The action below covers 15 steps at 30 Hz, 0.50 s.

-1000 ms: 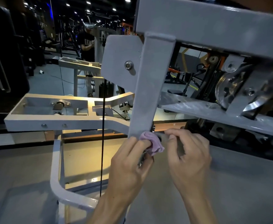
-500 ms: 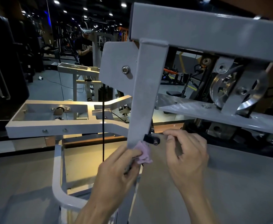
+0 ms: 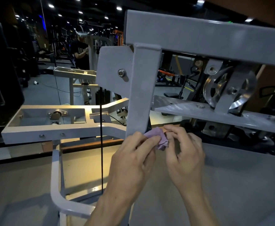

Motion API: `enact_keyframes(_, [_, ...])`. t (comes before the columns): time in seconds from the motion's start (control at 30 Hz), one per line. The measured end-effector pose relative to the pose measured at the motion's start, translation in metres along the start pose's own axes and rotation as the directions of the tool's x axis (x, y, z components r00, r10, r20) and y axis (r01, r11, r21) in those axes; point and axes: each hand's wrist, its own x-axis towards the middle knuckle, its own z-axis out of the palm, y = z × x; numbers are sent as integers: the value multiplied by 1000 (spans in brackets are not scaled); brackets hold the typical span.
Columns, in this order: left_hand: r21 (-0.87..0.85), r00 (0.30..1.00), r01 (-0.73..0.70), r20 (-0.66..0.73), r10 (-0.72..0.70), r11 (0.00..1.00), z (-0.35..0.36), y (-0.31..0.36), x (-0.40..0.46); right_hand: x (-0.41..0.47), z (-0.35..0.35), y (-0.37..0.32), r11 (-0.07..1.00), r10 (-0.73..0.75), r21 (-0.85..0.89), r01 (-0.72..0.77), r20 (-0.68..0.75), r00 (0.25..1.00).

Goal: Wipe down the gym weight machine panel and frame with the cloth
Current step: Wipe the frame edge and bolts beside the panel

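A: So, where is the cloth (image 3: pixel 156 139) at this point?

B: Low in the middle of the frame, bunched up, pale purple. The left hand (image 3: pixel 133 159) pinches it between thumb and fingers and presses it against the lower end of the grey upright post (image 3: pixel 141 92), at its right edge.

A: And the right hand (image 3: pixel 185 154)?

B: Just beside the cloth on its right, fingers curled in toward it. The fingertips are at the cloth's edge, but whether they grip the cloth or some fitting behind the post I cannot tell; the cloth hides that spot.

A: How much of the machine is done?

B: Hard to judge from paint alone. The post, the top crossbeam (image 3: pixel 207 39) and the flat bracket plate (image 3: pixel 112 70) with its bolt all look evenly grey, no streaks or wet marks. My guess is that the wiping is at the foot of the post and the job is somewhere in the middle.

A: What looks left?

B: Probably the horizontal frame arm (image 3: pixel 52 131) at middle left, the curved white tube (image 3: pixel 60 198) at lower left, and the plate under the pulley (image 3: pixel 218 88) at right. The large grey panel (image 3: pixel 239 185) beneath the hands shows no sign either way.
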Motion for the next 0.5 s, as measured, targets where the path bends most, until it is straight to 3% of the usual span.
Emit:
enact_keyframes(0.2, [31, 995, 59, -87, -56, 998, -11, -12, -2, 0, -1, 1, 1000, -10, 20, 9, 23, 1000])
enact_keyframes(0.37, [30, 1000, 15, 17, -15, 999, -3, 4, 4, 0, -1, 3, 1000, -3, 14, 2, 33, 999])
enact_keyframes(0.5, [39, 990, 112, -91, -108, 993, -18, -16, -3, -1, -3, 3, 1000, -10, 22, 9, 44, 999])
